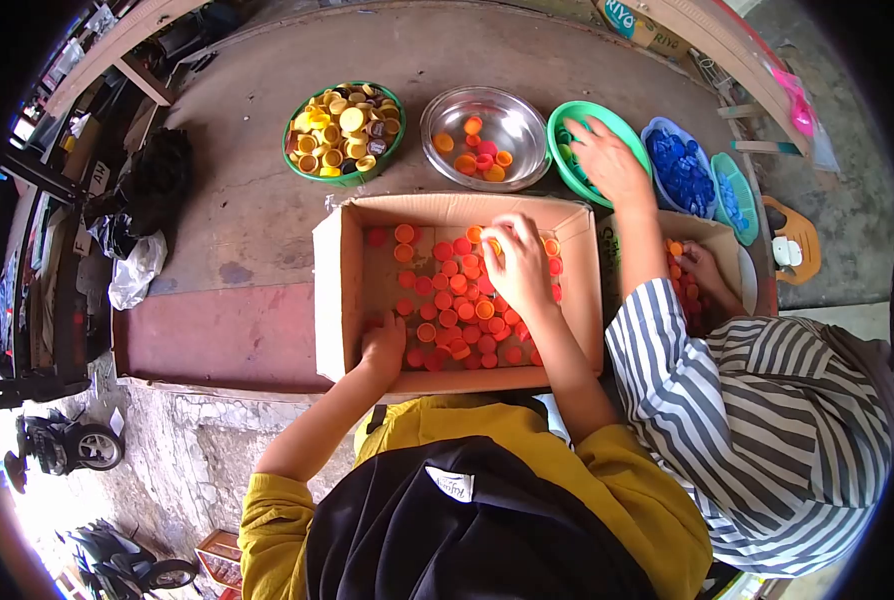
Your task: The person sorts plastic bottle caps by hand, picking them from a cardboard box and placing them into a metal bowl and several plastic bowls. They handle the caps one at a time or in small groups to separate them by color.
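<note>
A worn wooden tabletop [257, 120] spreads under everything. At the right stands a co-worker in a striped shirt [767, 420], one hand [615, 165] dipping into a green plastic basin [575, 112], the other inside a second cardboard box. The nearer cardboard box [457, 210] sits directly before the wearer. Beyond it are a stainless-steel bowl [515, 118] with a few caps in it and, farther left, a green basket [339, 181] heaped with yellow and brown caps. The left hand [385, 345] is in the box by its left wall (whether its fingers grip anything, I cannot tell). Above the scattered red bottle caps [457, 290] on the box floor, the right hand [522, 262] pinches an orange cap [495, 246] between thumb and fingers.
</note>
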Tool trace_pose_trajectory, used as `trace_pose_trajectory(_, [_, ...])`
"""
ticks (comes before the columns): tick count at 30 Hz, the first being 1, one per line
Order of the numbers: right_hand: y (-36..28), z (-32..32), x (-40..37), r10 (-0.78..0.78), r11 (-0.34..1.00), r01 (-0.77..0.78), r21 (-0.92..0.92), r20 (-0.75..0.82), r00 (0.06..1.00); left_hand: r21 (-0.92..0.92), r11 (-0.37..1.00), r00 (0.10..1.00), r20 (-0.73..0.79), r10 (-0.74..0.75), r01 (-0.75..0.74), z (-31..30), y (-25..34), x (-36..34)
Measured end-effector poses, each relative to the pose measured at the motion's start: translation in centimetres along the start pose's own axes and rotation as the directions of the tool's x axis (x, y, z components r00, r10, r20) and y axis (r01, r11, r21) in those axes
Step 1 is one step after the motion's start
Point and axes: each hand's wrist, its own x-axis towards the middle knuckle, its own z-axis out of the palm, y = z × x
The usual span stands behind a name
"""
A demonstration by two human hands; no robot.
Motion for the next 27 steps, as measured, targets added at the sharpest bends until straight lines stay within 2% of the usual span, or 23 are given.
trace_pose_trajectory(1, [0.4,-0.5,-1.0,0.108,0.994,-0.109,-0.005,0.195,0.975,-0.027,0.999,1.0,0.0,0.02,-0.02,0.0,-0.1,0.1])
trace_pose_trajectory(2, [1.0,-0.7,-2.3,0.211,0.976,-0.215,-0.031,0.382,0.9,-0.055,0.998,0.999,0.001,0.041,-0.041,0.1,-0.3,0.2])
trace_pose_trajectory(3, [1.6,-1.1,-3.7,0.302,0.947,-0.312,-0.077,0.549,0.78,-0.083,0.995,0.998,0.001,0.062,-0.062,0.0,-0.3,0.1])
trace_pose_trajectory(6, [3.6,-1.3,-7.9,0.361,0.932,-0.257,-0.254,0.64,0.678,-0.04,0.995,0.995,0.048,0.09,-0.089,-1.2,-0.4,-0.5])
trace_pose_trajectory(9, [4.4,-1.2,-9.3,0.482,0.875,-0.313,-0.369,0.71,0.513,-0.153,0.982,0.993,0.014,0.117,-0.114,-1.4,-0.9,-0.4])
trace_pose_trajectory(10, [4.9,-1.0,-9.7,0.446,0.895,-0.275,-0.351,0.693,0.566,-0.185,0.974,0.991,-0.01,0.132,-0.131,-1.2,-1.1,-0.5])
trace_pose_trajectory(12, [5.7,-0.6,-9.1,0.391,0.873,-0.482,-0.073,0.695,0.604,-0.248,0.954,0.985,-0.057,0.161,-0.17,-1.2,-1.2,-0.3])
trace_pose_trajectory(13, [5.8,-0.5,-8.7,0.366,0.826,-0.559,0.073,0.686,0.63,-0.375,0.913,0.987,-0.03,0.158,-0.157,-1.6,-1.2,-0.3])
trace_pose_trajectory(14, [5.7,-0.4,-8.3,0.358,0.754,-0.598,0.271,0.594,0.721,-0.498,0.857,0.988,-0.004,0.155,-0.136,-2.2,-1.4,-0.3])
trace_pose_trajectory(15, [5.0,-1.4,-7.3,0.366,0.769,-0.57,0.289,0.533,0.763,-0.611,0.785,0.988,0.023,0.153,-0.107,-2.8,-1.4,-0.2])
trace_pose_trajectory(16, [4.9,-2.2,-6.6,0.402,0.817,-0.544,0.19,0.49,0.774,-0.631,0.757,0.978,-0.014,0.207,-0.169,-2.7,-1.5,0.0])
trace_pose_trajectory(17, [5.2,-2.8,-6.2,0.431,0.851,-0.517,0.088,0.445,0.785,-0.647,0.728,0.965,-0.05,0.257,-0.227,-2.3,-1.7,0.1])
trace_pose_trajectory(18, [5.7,-3.1,-6.2,0.478,0.871,-0.476,-0.125,0.441,0.759,-0.66,0.695,0.948,-0.087,0.305,-0.284,-2.6,-1.9,0.1])
trace_pose_trajectory(21, [5.9,-3.7,-7.3,0.62,0.774,-0.244,-0.585,0.619,0.483,-0.773,0.572,0.94,-0.087,0.331,-0.273,-3.9,-1.8,0.2])
trace_pose_trajectory(22, [5.9,-3.4,-8.0,0.616,0.781,-0.171,-0.6,0.698,0.365,-0.713,0.656,0.952,-0.054,0.302,-0.249,-3.7,-1.8,0.1])
trace_pose_trajectory(23, [5.6,-3.3,-8.6,0.59,0.804,-0.121,-0.583,0.753,0.292,-0.644,0.732,0.963,-0.026,0.27,-0.222,-3.3,-1.8,-0.2])
trace_pose_trajectory(24, [5.6,-2.7,-9.8,0.585,0.811,-0.131,-0.57,0.78,0.224,-0.569,0.8,0.972,0.001,0.233,-0.191,-2.8,-1.8,-0.4])
trace_pose_trajectory(25, [5.4,-2.1,-10.6,0.575,0.817,-0.142,-0.558,0.803,0.156,-0.551,0.813,0.971,0.018,0.237,-0.188,-2.4,-1.8,-0.6])
trace_pose_trajectory(27, [5.2,-2.1,-11.1,0.55,0.825,-0.228,-0.517,0.827,0.117,-0.515,0.838,0.969,0.055,0.242,-0.181,-1.7,-1.7,-0.7])
